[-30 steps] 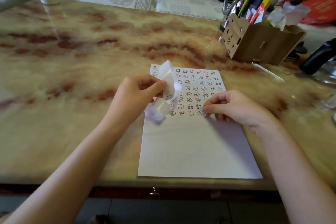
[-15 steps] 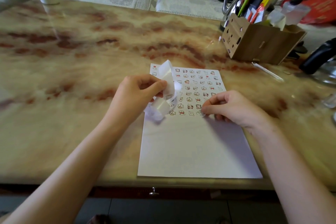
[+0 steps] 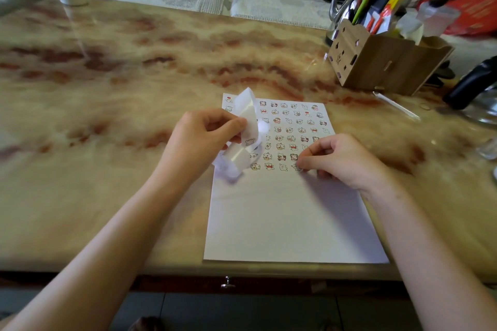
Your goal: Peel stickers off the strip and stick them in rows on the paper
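Left of centre in the frame, my left hand [image 3: 199, 142] keeps the strip [image 3: 246, 115] pinched between thumb and curled fingers. The strip curls up above the hand and loops down below it, over the upper-left corner of the paper [image 3: 290, 217]. Its position has not changed over the last second.

The paper lies flat at centre frame. Rows of stickers [image 3: 290, 131] fill its upper part, and the lower part is bare.

Right of centre, my right hand [image 3: 347, 161] is curled, with thumb and forefinger tips [image 3: 302, 162] brought together on the last sticker [image 3: 295, 167], at the right end of the lowest, unfinished row. The only change is that these tips have crept slightly left across that sticker, with the hand otherwise in place. The sticker is partly hidden under the tips, so it appears seated, but I cannot confirm that its whole edge is down.

Judgement: this placement is at the rubbing-down stage. The next step is to lift the right hand, return it to the strip and peel another sticker to carry this row further right.
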Demonstrator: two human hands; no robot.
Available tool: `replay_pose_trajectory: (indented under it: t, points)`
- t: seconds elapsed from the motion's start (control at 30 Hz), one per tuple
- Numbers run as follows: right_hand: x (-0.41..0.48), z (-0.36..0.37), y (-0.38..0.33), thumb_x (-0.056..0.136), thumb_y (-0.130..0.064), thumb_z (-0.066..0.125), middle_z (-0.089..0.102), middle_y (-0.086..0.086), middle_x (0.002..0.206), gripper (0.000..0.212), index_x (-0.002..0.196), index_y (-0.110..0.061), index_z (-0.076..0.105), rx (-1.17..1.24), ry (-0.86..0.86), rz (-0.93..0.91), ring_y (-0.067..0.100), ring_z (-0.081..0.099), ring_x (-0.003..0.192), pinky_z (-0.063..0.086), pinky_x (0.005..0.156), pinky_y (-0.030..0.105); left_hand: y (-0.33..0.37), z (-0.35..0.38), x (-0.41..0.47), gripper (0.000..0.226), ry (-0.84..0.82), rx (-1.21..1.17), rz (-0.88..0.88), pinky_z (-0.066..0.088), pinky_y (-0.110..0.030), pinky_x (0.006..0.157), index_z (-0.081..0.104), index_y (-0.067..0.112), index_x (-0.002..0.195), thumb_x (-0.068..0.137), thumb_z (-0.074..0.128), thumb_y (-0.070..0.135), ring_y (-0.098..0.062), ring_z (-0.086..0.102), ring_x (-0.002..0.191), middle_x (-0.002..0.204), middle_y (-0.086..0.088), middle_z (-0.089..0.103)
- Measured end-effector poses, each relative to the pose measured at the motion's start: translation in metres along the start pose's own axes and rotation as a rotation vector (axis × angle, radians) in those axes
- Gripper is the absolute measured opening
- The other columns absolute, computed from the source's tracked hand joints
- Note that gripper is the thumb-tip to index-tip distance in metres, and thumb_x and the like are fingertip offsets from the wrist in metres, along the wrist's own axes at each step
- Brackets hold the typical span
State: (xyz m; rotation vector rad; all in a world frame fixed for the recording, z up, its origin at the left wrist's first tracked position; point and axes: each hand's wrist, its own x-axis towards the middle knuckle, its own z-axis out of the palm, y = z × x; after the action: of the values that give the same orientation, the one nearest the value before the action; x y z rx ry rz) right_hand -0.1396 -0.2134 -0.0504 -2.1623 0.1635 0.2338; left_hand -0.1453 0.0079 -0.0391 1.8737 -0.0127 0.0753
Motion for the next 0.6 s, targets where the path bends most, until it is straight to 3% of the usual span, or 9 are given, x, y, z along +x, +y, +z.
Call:
replay_pose_trajectory:
  t: [0.4, 0.6]
  points:
    - [0.0037, 0.004, 0.0034, 0.072, -0.006, 0.075, 0.069, 0.004, 0.065, 0.006, 0.07, -0.009, 0.071, 0.01, 0.01, -0.011, 0.013, 0.045, 0.049, 0.035, 0.057, 0.028, -0.0003, 0.0, -0.0001, 0.016, -0.001, 0.004, -0.001, 0.05, -0.011, 0.064, 0.075, 0.016, 0.081, 0.088, 0.062, 0.023, -0.001, 0.065, 0.067, 0.076, 0.003, 0.074]
    - [0.005, 0.0028, 0.007, 0.071, -0.011, 0.08, 0.061, -0.002, 0.056, 0.01, 0.074, -0.009, 0.071, -0.006, 0.018, -0.044, 0.008, 0.047, 0.048, 0.036, 0.057, 0.025, -0.0007, 0.0007, 0.0002, 0.016, -0.002, 0.005, 0.009, 0.048, -0.008, 0.062, 0.075, 0.015, 0.081, 0.088, 0.062, 0.022, 0.001, 0.065, 0.066, 0.075, 0.004, 0.074]
